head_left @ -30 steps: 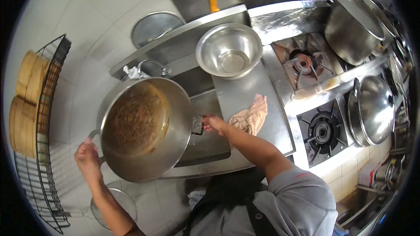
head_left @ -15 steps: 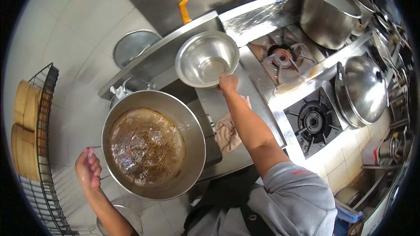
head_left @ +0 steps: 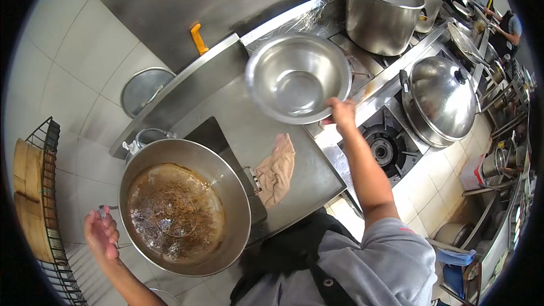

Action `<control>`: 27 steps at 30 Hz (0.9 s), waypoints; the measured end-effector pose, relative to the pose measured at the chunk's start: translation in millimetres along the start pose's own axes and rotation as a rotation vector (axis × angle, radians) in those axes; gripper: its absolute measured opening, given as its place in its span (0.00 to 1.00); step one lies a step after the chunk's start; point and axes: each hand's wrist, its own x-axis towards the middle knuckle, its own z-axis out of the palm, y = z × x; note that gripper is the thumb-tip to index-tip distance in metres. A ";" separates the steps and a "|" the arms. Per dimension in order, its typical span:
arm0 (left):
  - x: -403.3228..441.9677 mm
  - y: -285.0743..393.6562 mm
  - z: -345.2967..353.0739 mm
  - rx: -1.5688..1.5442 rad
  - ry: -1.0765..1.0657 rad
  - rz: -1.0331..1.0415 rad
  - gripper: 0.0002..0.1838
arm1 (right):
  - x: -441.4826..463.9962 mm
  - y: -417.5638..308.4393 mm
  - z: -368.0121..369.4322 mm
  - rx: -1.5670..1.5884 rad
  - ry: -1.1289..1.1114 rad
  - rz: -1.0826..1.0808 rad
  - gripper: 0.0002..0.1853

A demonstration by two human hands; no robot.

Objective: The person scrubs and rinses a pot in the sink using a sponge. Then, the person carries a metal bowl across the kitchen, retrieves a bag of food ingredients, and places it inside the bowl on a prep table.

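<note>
big ol' round steel pot (head_left: 233, 192), brown gunk (head_left: 173, 215) inside, left hand (head_left: 102, 233), fingers clamped round its side handle (head_left: 114, 208), right hand (head_left: 343, 115), fingers pinching a shiny round steel bowl (head_left: 299, 89)'s rim

Bright light is falling from overhead, flaring on the domed wok lid (head_left: 441, 97) and glinting off wet residue (head_left: 175, 215) in the large steel pot (head_left: 231, 184). The floor tiles (head_left: 419, 207) at right are washing out. Striped shadows are lying beside the wire rack (head_left: 50, 192). Slight blur is softening the steel basin (head_left: 272, 85). Fisheye distortion is bending straight edges, and black vignetting is swallowing the corners.
</note>
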 end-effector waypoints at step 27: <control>34.4 65.4 83.0 -0.207 -0.218 0.014 0.24 | -64.0 90.3 108.4 0.122 -0.634 -0.016 0.16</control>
